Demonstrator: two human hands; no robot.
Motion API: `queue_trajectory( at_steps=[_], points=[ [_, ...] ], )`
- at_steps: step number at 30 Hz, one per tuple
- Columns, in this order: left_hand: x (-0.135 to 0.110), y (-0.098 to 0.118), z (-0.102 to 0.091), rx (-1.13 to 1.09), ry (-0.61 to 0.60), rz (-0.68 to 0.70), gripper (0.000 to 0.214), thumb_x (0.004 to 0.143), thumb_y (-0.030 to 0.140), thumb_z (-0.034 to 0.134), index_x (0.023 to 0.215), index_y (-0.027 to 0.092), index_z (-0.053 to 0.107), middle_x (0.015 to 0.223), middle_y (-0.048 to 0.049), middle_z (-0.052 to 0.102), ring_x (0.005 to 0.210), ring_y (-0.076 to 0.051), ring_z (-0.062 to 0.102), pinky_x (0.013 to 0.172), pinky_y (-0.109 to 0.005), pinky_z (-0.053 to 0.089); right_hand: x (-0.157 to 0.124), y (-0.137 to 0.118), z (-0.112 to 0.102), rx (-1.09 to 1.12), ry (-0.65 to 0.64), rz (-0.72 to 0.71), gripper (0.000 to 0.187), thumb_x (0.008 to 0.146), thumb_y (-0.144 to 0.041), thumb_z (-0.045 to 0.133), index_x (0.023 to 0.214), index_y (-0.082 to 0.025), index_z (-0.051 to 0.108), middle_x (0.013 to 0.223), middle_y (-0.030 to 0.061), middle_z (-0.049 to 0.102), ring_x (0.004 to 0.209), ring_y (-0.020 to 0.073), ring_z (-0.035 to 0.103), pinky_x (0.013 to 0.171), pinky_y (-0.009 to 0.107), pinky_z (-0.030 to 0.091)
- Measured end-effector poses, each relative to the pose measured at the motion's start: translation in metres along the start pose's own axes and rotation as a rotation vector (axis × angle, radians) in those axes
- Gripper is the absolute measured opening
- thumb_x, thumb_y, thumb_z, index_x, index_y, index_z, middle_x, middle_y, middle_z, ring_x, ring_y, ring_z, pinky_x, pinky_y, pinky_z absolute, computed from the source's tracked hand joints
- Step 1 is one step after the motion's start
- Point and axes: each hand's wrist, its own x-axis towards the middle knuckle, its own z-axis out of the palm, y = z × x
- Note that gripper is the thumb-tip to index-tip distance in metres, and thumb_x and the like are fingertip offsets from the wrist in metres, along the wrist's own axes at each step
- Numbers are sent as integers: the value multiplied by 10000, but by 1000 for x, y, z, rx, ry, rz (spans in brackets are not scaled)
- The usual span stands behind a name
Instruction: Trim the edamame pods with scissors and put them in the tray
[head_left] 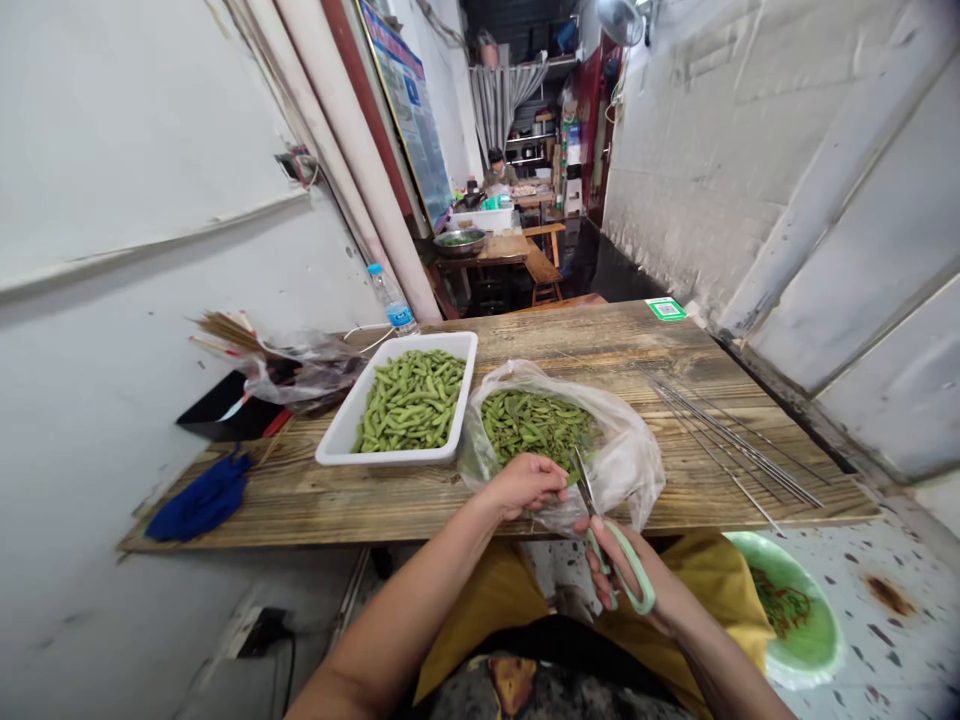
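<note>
My left hand (pixel 525 484) pinches a green bean pod (pixel 571 479) at the near edge of a clear plastic bag (pixel 630 455) full of green pods. Just to its right, my right hand (pixel 626 580) grips green-handled scissors (pixel 611 545), whose blades point up at the pod's end. A white rectangular tray (pixel 341 440) heaped with more green pods sits to the left of the bag on the wooden table (pixel 585 345).
Thin metal skewers (pixel 731 440) lie on the table's right part. A blue cloth (pixel 201 500), a black tray and a bag of bamboo sticks (pixel 292 365) sit at left. A green bowl (pixel 806 625) with trimmings stands on the floor at right. A person sits far back.
</note>
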Motion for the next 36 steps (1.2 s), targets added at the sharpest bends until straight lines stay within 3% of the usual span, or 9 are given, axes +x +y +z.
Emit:
queue_trajectory(
  at_steps=[7, 14, 21, 25, 29, 36],
  points=[
    [5, -4, -4, -69, 61, 59, 198, 641, 212, 698, 761, 113, 574, 526, 34, 561, 349, -5, 259, 380, -181, 108, 11, 7, -7, -48, 62, 47, 478, 679, -660, 632, 715, -212, 470, 443, -113, 417, 275, 49, 340, 256, 178, 307],
    [11, -8, -12, -126, 273, 202, 276, 573, 259, 770, 725, 108, 597, 475, 76, 471, 346, -4, 249, 391, -194, 128, 8, 9, -8, 16, 61, 5, 532, 664, -657, 653, 904, -200, 527, 522, -97, 462, 347, 58, 405, 295, 176, 371],
    [14, -16, -10, -86, 219, 244, 372, 576, 399, 779, 711, 103, 599, 434, 79, 429, 355, -16, 254, 393, -198, 123, 4, 5, -4, -34, 9, -28, 541, 705, -608, 653, 1014, -186, 515, 521, -105, 437, 370, 55, 395, 323, 167, 368],
    [15, -16, -10, -122, 184, 258, 376, 668, 456, 703, 776, 124, 564, 465, 42, 519, 339, -27, 275, 386, -195, 112, 4, 4, -2, -61, 6, -31, 552, 721, -611, 633, 1041, -178, 508, 523, -104, 443, 359, 49, 392, 318, 158, 347],
    [14, -15, -10, -138, 224, 277, 421, 608, 441, 748, 819, 115, 587, 557, 27, 564, 378, -24, 328, 396, -189, 135, 4, 5, -5, -86, 13, -42, 574, 719, -617, 628, 1062, -175, 498, 507, -115, 417, 354, 52, 373, 314, 164, 361],
    [5, -13, -9, -1, 142, 179, 456, 588, 528, 733, 711, 109, 603, 423, 85, 403, 371, -19, 236, 411, -210, 107, 8, 3, -10, -202, -6, -25, 526, 741, -564, 641, 1076, -176, 522, 526, -104, 409, 386, 61, 375, 342, 178, 376]
  ],
)
